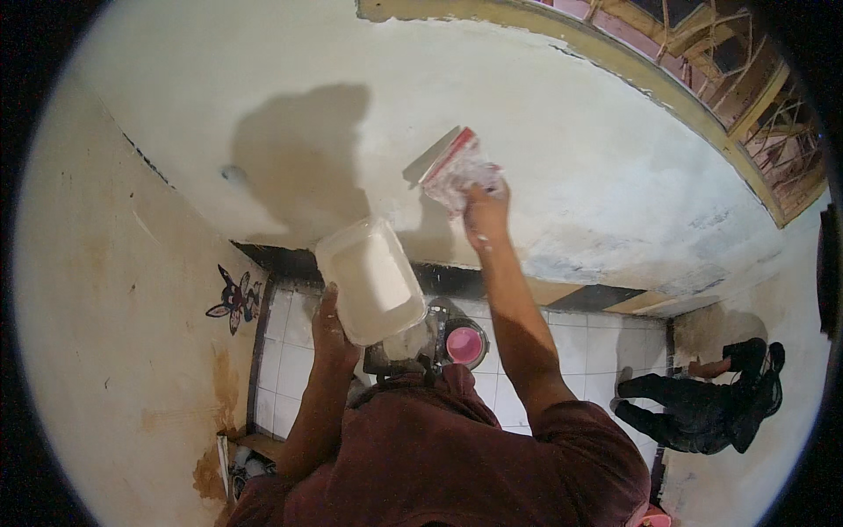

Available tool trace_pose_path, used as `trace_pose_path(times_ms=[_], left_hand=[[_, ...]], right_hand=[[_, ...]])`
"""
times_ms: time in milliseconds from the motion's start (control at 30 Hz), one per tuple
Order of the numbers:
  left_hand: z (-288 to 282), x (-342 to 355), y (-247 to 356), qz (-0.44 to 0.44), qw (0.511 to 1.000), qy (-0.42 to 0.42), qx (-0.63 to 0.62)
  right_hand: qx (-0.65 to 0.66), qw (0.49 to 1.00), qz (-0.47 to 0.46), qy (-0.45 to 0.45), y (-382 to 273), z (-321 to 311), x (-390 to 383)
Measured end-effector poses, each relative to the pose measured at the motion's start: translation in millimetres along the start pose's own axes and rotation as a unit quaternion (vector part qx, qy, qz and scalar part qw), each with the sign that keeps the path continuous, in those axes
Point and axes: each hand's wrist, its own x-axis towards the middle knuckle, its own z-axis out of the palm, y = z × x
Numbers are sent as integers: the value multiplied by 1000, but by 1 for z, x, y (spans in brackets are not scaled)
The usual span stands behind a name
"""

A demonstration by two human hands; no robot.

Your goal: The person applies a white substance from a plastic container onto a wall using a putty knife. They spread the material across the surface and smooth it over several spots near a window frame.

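My left hand (332,340) grips the side of a pale rectangular plastic tub (388,328). Smooth cream-white paste (376,277) fills the bottom of it. Higher up and to the right, my right hand (487,215) is closed around a wide putty scraper (455,171) with a red band, its body smeared white. The scraper's blade is at the off-white wall (413,97); whether it touches, I cannot tell for sure. White smears also mark my right fingers. My hand hides the scraper's handle end.
A pink bucket (464,344) sits within a dark round rim below my arms, on white floor tiles (566,342). To the right is another person in dark clothes (702,408). A wooden window frame (702,123) crosses the upper right. A flower decoration (235,299) marks the left wall.
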Motion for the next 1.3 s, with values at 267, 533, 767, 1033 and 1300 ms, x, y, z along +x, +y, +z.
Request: trace_pose_path(times_ms=[267, 533, 767, 1033, 1300], left_hand=[[-5, 16, 3, -37, 998, -36, 20], [-22, 36, 6, -85, 991, -94, 40], [-32, 40, 14, -142, 984, -96, 43], [-43, 48, 22, -108, 982, -126, 94], [-45, 59, 28, -115, 988, -89, 61]], right_hand=[[172, 969, 171, 37, -84, 34, -66], [-351, 915, 122, -156, -68, 63, -102], [-430, 875, 136, -175, -36, 86, -117], [-254, 952, 133, -104, -48, 81, -140], [-59, 978, 198, 34, -43, 53, -146]])
